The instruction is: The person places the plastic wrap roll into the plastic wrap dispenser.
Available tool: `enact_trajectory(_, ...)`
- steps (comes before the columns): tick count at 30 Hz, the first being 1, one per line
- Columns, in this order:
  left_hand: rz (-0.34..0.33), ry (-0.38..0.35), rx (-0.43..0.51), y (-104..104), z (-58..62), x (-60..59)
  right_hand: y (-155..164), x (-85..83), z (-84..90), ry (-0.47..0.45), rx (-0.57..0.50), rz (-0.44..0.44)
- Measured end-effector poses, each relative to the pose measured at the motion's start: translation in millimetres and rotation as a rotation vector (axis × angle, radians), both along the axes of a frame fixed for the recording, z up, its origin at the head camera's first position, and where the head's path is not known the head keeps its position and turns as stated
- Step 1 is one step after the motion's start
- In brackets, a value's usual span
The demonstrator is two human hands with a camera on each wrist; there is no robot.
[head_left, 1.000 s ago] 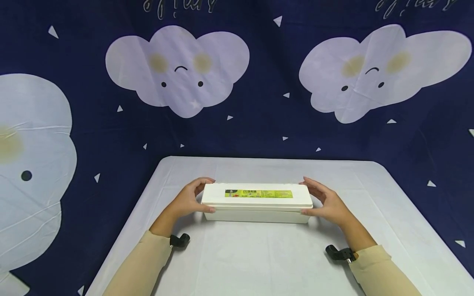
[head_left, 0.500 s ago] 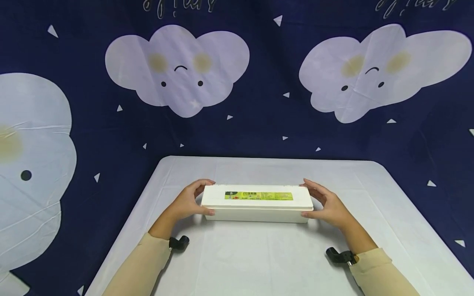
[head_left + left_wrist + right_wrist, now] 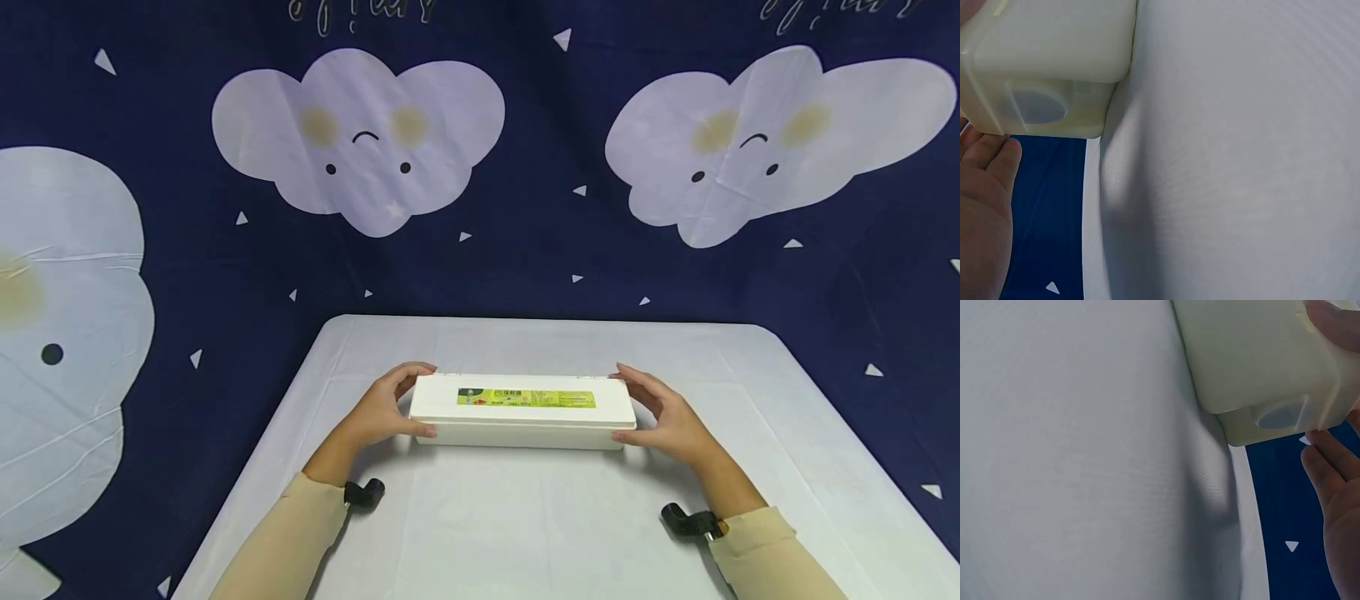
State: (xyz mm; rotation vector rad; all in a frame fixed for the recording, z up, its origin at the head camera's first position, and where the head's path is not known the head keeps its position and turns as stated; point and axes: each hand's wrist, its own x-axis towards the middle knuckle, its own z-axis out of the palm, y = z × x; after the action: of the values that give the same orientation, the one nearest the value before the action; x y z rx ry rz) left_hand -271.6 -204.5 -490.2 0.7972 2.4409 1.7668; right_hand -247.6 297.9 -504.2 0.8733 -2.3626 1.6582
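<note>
A person's left hand and right hand cup the two short ends of a long white lidded box lying crosswise on the white-covered table, just past its centre toward 12 o'clock. Compared with a second ago the box sits a shade lower in the head view and slightly toward 3 o'clock, with both hands keeping their places, so the grip seems to be settling rather than lifting. On each side the fingers curl over the far lid corner while the thumb presses the near edge. A yellow-green label runs along the lid; a navy cloud-print backdrop hangs behind.
</note>
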Motion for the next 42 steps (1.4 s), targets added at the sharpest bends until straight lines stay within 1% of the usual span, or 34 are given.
enact_trajectory(6, 0.012, -0.01, -0.014, -0.5, -1.9, 2.1, 0.3, 0.2, -1.4, 0.016, 0.004, 0.01)
enact_trajectory(10, 0.018, 0.01, -0.051, -0.5, -3.0, 2.4, -0.1, 1.3, -1.8, 0.031, 0.015, 0.008)
enact_trajectory(13, 0.017, 0.006, -0.075, -0.7, -2.0, 3.2, -1.1, 1.4, -1.7, 0.04, 0.028, 0.007)
enact_trajectory(21, -0.03, -0.042, -0.126, -1.4, 1.6, 3.8, -2.9, 1.7, -2.1, 0.067, 0.085, -0.004)
enact_trajectory(25, -0.042, -0.055, -0.15, -2.1, 0.6, 2.3, -4.5, 2.8, -1.6, 0.066, 0.11, -0.001)
enact_trajectory(30, -0.059, -0.063, -0.155, -2.3, -1.7, 0.5, -5.3, 4.1, -1.6, 0.079, 0.115, -0.001)
enact_trajectory(33, -0.065, -0.054, -0.152, -2.4, -3.0, 0.1, -5.0, 4.3, -1.2, 0.085, 0.116, 0.001)
enact_trajectory(37, -0.075, -0.034, -0.144, -2.6, -4.5, -0.1, -5.1, 4.7, -1.1, 0.062, 0.122, -0.003)
enact_trajectory(42, -0.075, -0.033, -0.135, -2.9, -4.3, 0.1, -6.3, 5.9, 0.0, 0.051, 0.131, -0.01)
